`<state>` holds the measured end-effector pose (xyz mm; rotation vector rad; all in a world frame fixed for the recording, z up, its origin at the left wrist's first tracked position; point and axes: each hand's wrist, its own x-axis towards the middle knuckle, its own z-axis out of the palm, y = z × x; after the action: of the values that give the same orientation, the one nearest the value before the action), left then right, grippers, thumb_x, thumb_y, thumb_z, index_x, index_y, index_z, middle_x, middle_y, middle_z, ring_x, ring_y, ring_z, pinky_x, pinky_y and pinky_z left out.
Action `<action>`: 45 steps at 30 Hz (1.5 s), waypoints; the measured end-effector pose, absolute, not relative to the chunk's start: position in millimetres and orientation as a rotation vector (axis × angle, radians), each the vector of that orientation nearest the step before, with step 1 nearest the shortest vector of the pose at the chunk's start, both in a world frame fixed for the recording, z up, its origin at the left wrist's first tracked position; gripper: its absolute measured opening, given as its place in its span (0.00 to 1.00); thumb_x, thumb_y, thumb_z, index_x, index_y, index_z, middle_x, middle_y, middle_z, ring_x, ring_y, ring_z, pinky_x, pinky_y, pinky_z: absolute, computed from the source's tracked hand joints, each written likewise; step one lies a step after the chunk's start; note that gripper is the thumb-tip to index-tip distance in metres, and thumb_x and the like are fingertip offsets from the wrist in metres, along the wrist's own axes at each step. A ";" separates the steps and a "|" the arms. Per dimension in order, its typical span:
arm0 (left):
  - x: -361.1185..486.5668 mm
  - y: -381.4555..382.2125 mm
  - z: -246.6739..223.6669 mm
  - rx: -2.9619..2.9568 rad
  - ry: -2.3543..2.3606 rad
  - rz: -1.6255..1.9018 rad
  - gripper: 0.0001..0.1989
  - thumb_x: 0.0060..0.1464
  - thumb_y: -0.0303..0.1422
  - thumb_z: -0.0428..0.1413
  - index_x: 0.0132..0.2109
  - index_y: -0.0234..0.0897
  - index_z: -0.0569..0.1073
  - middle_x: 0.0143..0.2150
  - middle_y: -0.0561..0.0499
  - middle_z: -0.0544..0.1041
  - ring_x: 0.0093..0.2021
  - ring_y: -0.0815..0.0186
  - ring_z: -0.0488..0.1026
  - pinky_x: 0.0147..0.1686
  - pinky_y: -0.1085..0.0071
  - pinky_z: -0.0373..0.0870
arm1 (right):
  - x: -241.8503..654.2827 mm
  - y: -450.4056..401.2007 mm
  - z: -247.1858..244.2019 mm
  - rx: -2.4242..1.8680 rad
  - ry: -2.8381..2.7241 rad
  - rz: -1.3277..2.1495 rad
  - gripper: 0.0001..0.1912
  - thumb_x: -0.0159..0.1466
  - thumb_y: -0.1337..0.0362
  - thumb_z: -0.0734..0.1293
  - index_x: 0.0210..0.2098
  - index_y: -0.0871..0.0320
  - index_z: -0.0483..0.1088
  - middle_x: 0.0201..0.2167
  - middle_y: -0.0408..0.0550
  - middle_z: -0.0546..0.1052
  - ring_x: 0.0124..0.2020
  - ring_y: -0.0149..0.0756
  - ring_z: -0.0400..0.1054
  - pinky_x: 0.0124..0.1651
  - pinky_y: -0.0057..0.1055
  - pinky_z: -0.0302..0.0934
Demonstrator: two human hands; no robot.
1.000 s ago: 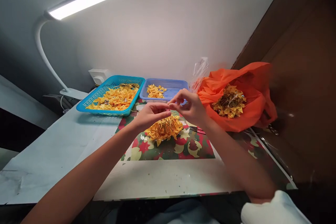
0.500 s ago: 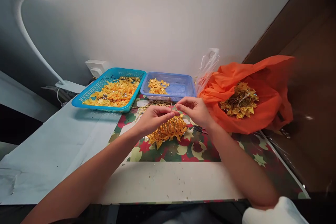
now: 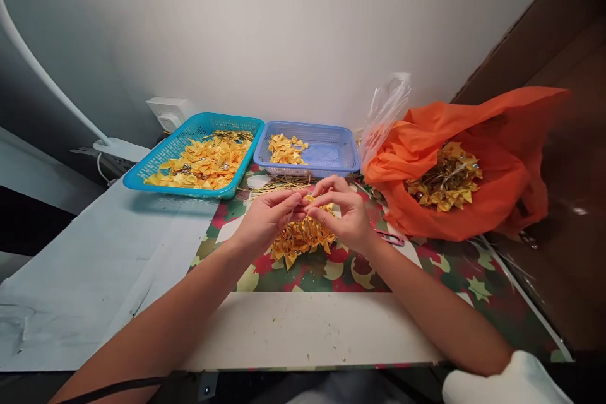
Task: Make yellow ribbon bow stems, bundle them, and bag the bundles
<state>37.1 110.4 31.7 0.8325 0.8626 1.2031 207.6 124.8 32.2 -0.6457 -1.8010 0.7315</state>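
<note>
My left hand (image 3: 271,214) and my right hand (image 3: 341,209) meet over the middle of the patterned mat. Thumb and fingers of each are pinched together, the tips almost touching. Whatever lies between the fingertips is too small to make out; it may be something thin. Just below and partly behind them is a pile of yellow ribbon flowers with gold wire stems (image 3: 303,238). Loose gold wires (image 3: 279,184) lie behind my left hand. Close to my right wrist is a pink-handled tool (image 3: 390,238), partly covered by the arm.
A teal basket (image 3: 177,191) of yellow ribbon pieces stands at the left back, beside a blue basket (image 3: 334,154) with fewer pieces. On the right, an orange bag (image 3: 511,183) holds wired yellow flowers. A white lamp (image 3: 42,69) rises at the far left.
My right hand has lowered and its fingertips have come closer to the left ones. The view has shifted slightly, and the pink handle now shows beside my right wrist.
</note>
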 end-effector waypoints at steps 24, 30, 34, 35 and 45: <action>29.9 108.7 25.5 1.070 1.044 1.332 0.12 0.41 0.36 0.70 0.33 0.35 0.82 0.32 0.46 0.84 0.33 0.63 0.82 0.36 0.68 0.81 | 195.0 114.8 26.8 -0.916 -1.617 0.856 0.06 0.55 0.65 0.74 0.25 0.55 0.74 0.26 0.43 0.79 0.30 0.34 0.73 0.38 0.34 0.68; 26.4 104.4 23.1 1.504 1.175 1.496 0.05 0.48 0.29 0.65 0.35 0.37 0.83 0.34 0.49 0.85 0.34 0.63 0.82 0.37 0.68 0.82 | 208.6 135.9 32.2 -0.819 -1.851 0.766 0.08 0.57 0.61 0.72 0.37 0.54 0.75 0.34 0.45 0.80 0.39 0.37 0.72 0.46 0.37 0.65; 22.9 102.6 19.5 2.137 1.061 1.594 0.08 0.53 0.25 0.61 0.37 0.41 0.82 0.36 0.51 0.85 0.35 0.64 0.82 0.39 0.68 0.82 | 214.2 150.8 34.6 -0.697 -1.966 1.214 0.13 0.62 0.63 0.65 0.45 0.55 0.73 0.40 0.47 0.79 0.41 0.35 0.73 0.46 0.36 0.67; 22.0 102.4 18.3 2.262 1.005 1.607 0.09 0.54 0.24 0.60 0.38 0.42 0.82 0.37 0.52 0.85 0.37 0.64 0.83 0.40 0.69 0.82 | 214.0 151.6 34.2 -0.664 -2.029 1.280 0.14 0.60 0.64 0.65 0.46 0.56 0.73 0.39 0.47 0.79 0.39 0.35 0.73 0.43 0.34 0.68; 21.8 100.4 11.2 2.597 0.725 1.606 0.16 0.56 0.20 0.57 0.47 0.43 0.79 0.44 0.50 0.84 0.44 0.63 0.82 0.48 0.67 0.80 | 201.5 143.3 25.1 -0.775 -2.025 0.946 0.08 0.56 0.70 0.64 0.28 0.57 0.77 0.26 0.41 0.79 0.26 0.30 0.70 0.32 0.27 0.63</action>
<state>21.8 100.4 11.2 2.5970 0.7247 1.6063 201.5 143.3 25.1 -0.7748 -2.0245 0.9459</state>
